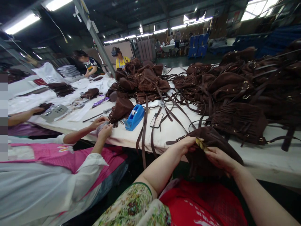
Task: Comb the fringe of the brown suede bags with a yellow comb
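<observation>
A brown suede fringed bag point(211, 141) hangs over the near edge of the white table point(263, 157) in front of me. My left hand point(185, 145) is closed on its upper edge. My right hand point(219, 159) grips the bag's side and a small yellow comb point(201, 144), whose teeth rest on the suede between my two hands. The fringe hangs down below the table edge toward my red apron.
Heaps of brown fringed bags point(237, 88) and loose straps cover the table's right and middle. A blue tape dispenser point(134, 117) and a phone point(156, 120) lie left of me. A co-worker's hands point(102, 127) in white sleeves work beside a bag. Other people sit farther back.
</observation>
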`<action>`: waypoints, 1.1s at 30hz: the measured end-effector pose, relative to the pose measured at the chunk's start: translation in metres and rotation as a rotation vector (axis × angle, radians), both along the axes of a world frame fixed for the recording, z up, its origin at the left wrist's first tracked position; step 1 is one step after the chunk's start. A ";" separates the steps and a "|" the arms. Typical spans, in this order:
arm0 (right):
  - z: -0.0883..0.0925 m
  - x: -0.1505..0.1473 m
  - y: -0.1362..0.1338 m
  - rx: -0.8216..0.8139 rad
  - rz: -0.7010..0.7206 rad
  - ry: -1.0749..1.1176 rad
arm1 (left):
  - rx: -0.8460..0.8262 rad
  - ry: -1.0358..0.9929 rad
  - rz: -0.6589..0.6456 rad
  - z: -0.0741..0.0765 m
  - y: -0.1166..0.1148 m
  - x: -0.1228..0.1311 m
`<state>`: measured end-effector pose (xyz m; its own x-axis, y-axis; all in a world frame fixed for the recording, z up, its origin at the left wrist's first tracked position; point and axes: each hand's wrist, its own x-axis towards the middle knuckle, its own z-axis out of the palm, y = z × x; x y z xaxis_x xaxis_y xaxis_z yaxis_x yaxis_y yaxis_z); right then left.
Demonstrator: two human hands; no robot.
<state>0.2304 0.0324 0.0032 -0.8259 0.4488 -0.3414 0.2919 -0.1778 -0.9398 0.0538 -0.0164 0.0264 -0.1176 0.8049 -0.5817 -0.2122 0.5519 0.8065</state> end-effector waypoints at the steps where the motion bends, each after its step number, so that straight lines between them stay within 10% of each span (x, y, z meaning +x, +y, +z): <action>1: 0.002 -0.003 -0.004 0.090 -0.017 -0.017 | 0.003 0.071 0.002 -0.002 0.001 0.001; 7: 0.022 -0.004 -0.046 0.442 -0.070 -0.166 | 0.058 0.406 0.024 -0.015 0.000 0.020; 11: 0.049 0.003 -0.081 0.479 0.191 -0.062 | 0.146 0.697 -0.040 -0.014 0.001 0.024; 18: 0.043 0.009 -0.037 0.729 -0.450 -0.309 | 0.186 0.234 -0.100 -0.004 0.002 -0.008; 27: 0.019 0.012 -0.026 0.756 -0.584 -0.363 | 0.164 0.060 -0.032 -0.008 0.002 -0.012; 33: 0.018 0.029 -0.030 1.168 -0.442 -0.749 | 0.190 -0.006 -0.047 -0.011 -0.002 -0.015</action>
<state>0.2593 0.0021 0.0217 -0.3454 0.9321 0.1087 0.8938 0.3621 -0.2647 0.0389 -0.0183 0.0156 -0.0746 0.9049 -0.4190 -0.1952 0.3988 0.8960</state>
